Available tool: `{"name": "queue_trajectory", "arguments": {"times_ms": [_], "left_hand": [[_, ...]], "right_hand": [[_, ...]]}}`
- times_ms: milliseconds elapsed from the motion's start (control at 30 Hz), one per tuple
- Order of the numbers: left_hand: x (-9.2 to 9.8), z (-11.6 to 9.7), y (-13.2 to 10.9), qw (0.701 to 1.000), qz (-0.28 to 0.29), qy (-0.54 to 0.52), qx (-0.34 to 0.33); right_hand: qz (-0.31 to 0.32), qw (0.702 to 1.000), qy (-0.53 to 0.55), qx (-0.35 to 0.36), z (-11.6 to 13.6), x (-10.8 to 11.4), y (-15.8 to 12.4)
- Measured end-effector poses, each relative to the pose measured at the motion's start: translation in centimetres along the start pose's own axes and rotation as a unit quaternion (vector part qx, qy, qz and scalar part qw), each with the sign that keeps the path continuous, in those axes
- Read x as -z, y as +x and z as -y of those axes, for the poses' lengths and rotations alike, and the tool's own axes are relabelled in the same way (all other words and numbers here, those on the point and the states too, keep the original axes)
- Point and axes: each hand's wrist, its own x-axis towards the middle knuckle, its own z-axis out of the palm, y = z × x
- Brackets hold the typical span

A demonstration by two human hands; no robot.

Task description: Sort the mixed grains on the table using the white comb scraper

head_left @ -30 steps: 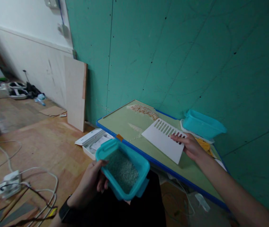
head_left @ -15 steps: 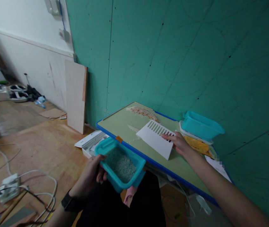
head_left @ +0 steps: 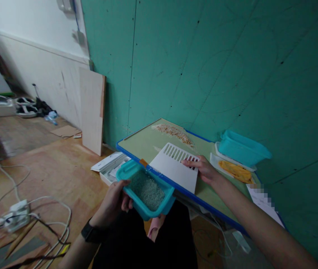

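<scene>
My left hand (head_left: 119, 196) grips the near left rim of a teal plastic tub (head_left: 168, 201), held just below the table edge. Pale grains (head_left: 150, 192) lie in the tub. My right hand (head_left: 202, 169) is closed on the slotted end of a flat white scraper (head_left: 172, 168). Its straight edge rests at the blue rim (head_left: 164, 179) of the table, above the tub, and a few white grains show there. Farther back on the tabletop (head_left: 139, 144) is a heap of mixed pale and orange-brown grains (head_left: 174, 133).
At the right of the table a second teal tub (head_left: 243, 147) stands on a white lid, with a yellow cloth (head_left: 236, 171) beside it. A green wall (head_left: 203, 74) rises behind. An open white box (head_left: 110, 168), a leaning board (head_left: 92, 112) and a power strip (head_left: 16, 215) are on the floor.
The scraper has moved left and toward me, from the tabletop to its blue edge, bringing grains over the tub. My left hand keeps its hold on the tub.
</scene>
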Motion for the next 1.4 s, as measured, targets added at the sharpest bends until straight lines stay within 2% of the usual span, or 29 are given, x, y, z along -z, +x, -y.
{"name": "queue_trajectory", "arguments": {"times_ms": [167,333,433,600,833,900,1033,1200,1300,1400], "left_hand": [[-0.3,-0.6,-0.2,1.0,0.013,0.014,0.001],[-0.6,-0.9,-0.3,1.0,0.007,0.008,0.001],[-0.5,-0.8,-0.4,1.0,0.005,0.012,-0.003],[-0.2,-0.8,-0.1,1.0,0.002,0.022,0.008],[-0.7,-1.1,-0.2,1.0,-0.011,0.022,0.019],[-0.9,-1.3,-0.4,0.999,-0.017,0.019,0.019],[-1.1,-1.4,-0.5,0.999,-0.019,0.017,0.025],[-1.1,-1.5,-0.7,0.999,-0.021,0.031,0.028],[-1.0,-1.8,-0.7,0.999,-0.02,0.031,0.027],[-0.9,-1.7,-0.6,0.999,-0.019,0.025,0.022]], "right_hand": [[0.0,1.0,-0.002,-0.003,0.8,2.4,-0.7],[-0.054,0.998,-0.025,0.006,0.6,4.6,-1.6],[-0.05,0.998,-0.021,0.008,0.0,3.9,-1.4],[-0.02,1.0,-0.001,0.014,-0.3,0.8,-0.3],[0.062,0.998,-0.021,0.006,0.7,-1.2,-0.4],[0.05,0.999,-0.004,0.009,0.9,-1.3,-0.3],[-0.017,0.999,0.045,0.021,0.9,-1.6,0.4],[0.011,0.999,0.033,0.013,0.9,-1.7,0.2],[0.012,1.0,0.021,-0.001,1.1,-0.9,-0.2],[-0.041,0.999,0.014,0.007,1.5,1.2,-0.5]]}}
